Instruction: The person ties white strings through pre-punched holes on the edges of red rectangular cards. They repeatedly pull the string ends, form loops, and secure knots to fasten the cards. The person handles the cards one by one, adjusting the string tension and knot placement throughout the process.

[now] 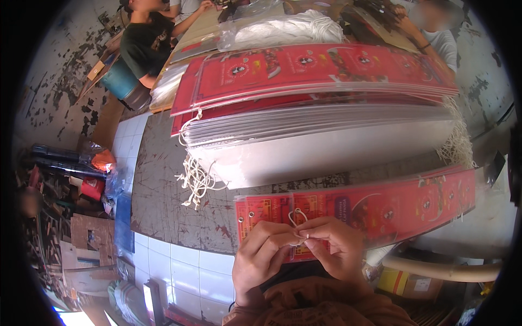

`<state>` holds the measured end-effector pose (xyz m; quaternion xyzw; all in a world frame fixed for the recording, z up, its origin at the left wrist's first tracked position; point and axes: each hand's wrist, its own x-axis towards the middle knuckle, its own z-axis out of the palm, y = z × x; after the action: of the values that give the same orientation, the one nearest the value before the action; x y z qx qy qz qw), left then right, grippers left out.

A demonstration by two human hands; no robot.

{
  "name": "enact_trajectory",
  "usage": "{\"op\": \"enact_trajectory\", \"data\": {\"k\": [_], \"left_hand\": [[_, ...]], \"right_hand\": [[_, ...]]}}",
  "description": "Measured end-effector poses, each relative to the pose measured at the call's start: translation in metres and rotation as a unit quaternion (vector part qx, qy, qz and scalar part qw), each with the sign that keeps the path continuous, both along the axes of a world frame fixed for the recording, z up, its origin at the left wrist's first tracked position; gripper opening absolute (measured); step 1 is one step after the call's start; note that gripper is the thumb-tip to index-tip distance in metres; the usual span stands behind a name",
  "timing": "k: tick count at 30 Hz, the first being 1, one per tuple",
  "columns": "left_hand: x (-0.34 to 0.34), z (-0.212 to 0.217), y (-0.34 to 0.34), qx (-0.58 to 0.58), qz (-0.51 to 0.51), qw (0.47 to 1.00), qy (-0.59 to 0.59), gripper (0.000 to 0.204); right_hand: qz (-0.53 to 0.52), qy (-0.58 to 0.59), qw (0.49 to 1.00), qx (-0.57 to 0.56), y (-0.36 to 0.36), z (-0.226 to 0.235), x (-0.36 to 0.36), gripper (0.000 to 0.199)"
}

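Long red printed, plastic-covered strips (402, 209) lie along the table's near edge, overlapping at their left end, where metal eyelets (251, 214) show. A thin white cord (292, 216) stands up in a small loop at this end. My left hand (262, 254) pinches the cord from the left, fingers bent and closed. From the right, my right hand (336, 247) pinches it too, thumb and forefinger meeting the left fingertips. The fingers hide where the cord passes through the strip and whether it is knotted.
Beyond lies a big stack of similar strips (326, 157), pale backs showing, with knotted cords (196, 182) hanging at both ends. A white cord bundle (293, 30) lies farther back on the scratched table (163, 190). Two co-workers (147, 43) are at the far side. A cardboard box (418, 285) stands lower right.
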<state>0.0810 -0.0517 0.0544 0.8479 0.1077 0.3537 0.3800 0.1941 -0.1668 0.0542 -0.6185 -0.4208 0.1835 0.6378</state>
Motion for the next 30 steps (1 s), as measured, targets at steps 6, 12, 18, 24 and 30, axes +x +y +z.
{"op": "enact_trajectory", "data": {"k": [6, 12, 18, 24, 30], "left_hand": [[0.0000, -0.0014, 0.0005, -0.015, -0.016, 1.000, -0.021, 0.026], [-0.0016, -0.0012, 0.0025, -0.009, -0.035, 0.999, -0.030, 0.029], [-0.0033, -0.0033, 0.0028, -0.006, -0.039, 0.999, -0.029, 0.030], [-0.0019, -0.0023, 0.0046, 0.007, -0.048, 0.999, -0.022, 0.030], [-0.0032, -0.0041, 0.0049, -0.011, -0.047, 0.999, -0.021, 0.031]], "right_hand": [[0.001, 0.005, 1.000, -0.002, -0.0006, 0.0003, -0.0003, 0.008], [-0.002, 0.004, 1.000, 0.000, 0.0008, 0.0029, -0.0012, 0.009], [-0.006, 0.018, 1.000, 0.010, -0.0002, -0.0033, -0.0028, 0.012], [-0.014, 0.014, 1.000, 0.003, 0.0000, 0.0000, -0.0037, 0.012], [0.005, -0.019, 1.000, 0.011, -0.0009, -0.0029, 0.0007, 0.015]]}}
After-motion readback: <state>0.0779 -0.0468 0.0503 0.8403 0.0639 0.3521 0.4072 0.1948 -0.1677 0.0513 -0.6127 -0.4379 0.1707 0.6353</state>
